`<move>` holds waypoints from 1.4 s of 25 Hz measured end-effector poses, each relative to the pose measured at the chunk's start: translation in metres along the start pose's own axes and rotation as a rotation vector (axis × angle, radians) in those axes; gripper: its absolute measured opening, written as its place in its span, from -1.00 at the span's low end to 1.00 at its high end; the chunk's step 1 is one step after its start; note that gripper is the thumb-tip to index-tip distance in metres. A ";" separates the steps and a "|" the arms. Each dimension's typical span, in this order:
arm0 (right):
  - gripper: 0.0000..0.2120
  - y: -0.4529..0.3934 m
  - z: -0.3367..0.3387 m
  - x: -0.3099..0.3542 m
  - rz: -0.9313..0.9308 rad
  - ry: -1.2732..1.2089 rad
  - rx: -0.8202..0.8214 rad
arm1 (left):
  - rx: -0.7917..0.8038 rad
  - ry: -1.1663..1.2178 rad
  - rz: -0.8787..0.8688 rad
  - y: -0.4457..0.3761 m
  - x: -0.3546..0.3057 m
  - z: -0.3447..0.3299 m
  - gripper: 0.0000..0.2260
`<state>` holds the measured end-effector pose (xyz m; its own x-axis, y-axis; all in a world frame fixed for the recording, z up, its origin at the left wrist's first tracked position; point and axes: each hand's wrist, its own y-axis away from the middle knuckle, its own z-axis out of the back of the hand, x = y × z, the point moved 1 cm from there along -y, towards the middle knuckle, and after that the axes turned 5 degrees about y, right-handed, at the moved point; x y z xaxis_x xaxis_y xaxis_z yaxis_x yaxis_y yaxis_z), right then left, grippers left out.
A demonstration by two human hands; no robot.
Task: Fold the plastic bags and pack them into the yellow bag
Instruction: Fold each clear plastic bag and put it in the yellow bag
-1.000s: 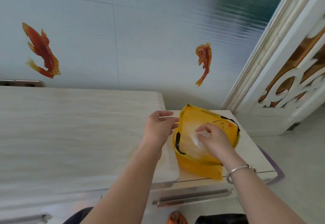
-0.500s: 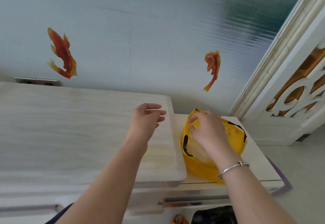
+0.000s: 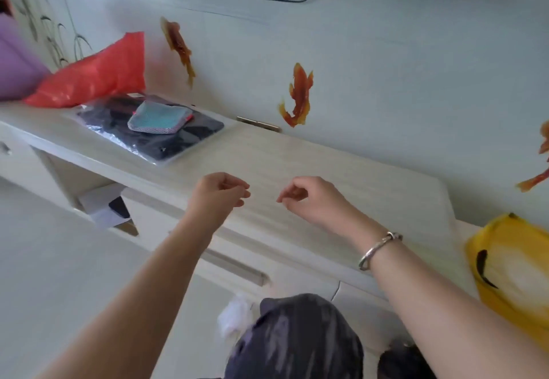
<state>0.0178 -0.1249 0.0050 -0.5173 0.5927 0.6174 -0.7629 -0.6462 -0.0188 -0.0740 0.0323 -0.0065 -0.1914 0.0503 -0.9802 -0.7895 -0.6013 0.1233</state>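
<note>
Both hands empty: my left hand (image 3: 218,193) and right hand (image 3: 309,197) hover loosely curled over the cabinet top (image 3: 341,167). Yellow bag (image 3: 514,268) sits far right, pale plastic inside. Between bags, I judge; next calls for reaching left to the red plastic bag (image 3: 92,74).

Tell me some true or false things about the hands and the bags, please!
1. Both hands, left and right, hold nothing. True.
2. The yellow bag sits at the far left. False: it is at the right edge.
3. A red plastic bag lies on the counter to the left. True.
4. The right hand is inside the yellow bag. False: it hovers over the counter, apart from the bag.
5. A bracelet is on the right wrist. True.
</note>
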 end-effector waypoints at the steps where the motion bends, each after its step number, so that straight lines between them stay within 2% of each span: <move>1: -0.91 -0.008 -0.016 0.017 0.001 0.016 0.079 | -0.029 -0.033 0.036 -0.002 0.014 0.025 -0.89; 4: -0.90 -0.022 -0.054 0.046 0.003 0.085 0.218 | -0.010 -0.127 0.172 -0.006 0.069 0.059 -0.90; 8: -0.79 -0.028 -0.107 0.046 -0.056 0.174 0.471 | 0.093 -0.240 0.337 -0.021 0.155 0.055 -0.90; 11: -0.66 -0.026 -0.164 0.015 -0.197 0.222 0.670 | 0.204 -0.291 0.432 -0.031 0.215 0.037 -0.77; 16: -0.55 -0.026 -0.249 -0.058 -0.427 0.224 0.821 | 0.306 -0.387 0.481 -0.050 0.298 0.004 -0.60; 18: -0.56 -0.026 -0.276 -0.083 -0.473 0.189 0.833 | 0.368 -0.460 0.490 -0.059 0.325 -0.006 -0.56; 21: -0.61 -0.028 -0.305 -0.112 -0.537 0.130 0.764 | 0.481 -0.503 0.547 -0.064 0.357 -0.018 -0.55; 23: -0.64 -0.033 -0.321 -0.129 -0.571 0.124 0.761 | 0.514 -0.469 0.606 -0.067 0.373 -0.022 -0.53; 27: -0.65 -0.047 -0.343 -0.144 -0.611 0.076 0.783 | 0.402 -0.289 0.728 -0.076 0.376 -0.017 -0.64; 30: -0.65 -0.054 -0.336 -0.136 -0.604 0.016 0.778 | 0.308 -0.211 0.719 -0.083 0.364 -0.005 -0.71; 35: -0.65 -0.066 -0.300 -0.103 -0.549 -0.021 0.706 | 0.267 -0.152 0.638 -0.085 0.304 0.021 -0.80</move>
<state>0.0048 0.0009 -0.2935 -0.1368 0.9013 0.4111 -0.4812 -0.4232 0.7677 -0.0776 0.1152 -0.3113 -0.7283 -0.1237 -0.6741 -0.6087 -0.3352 0.7191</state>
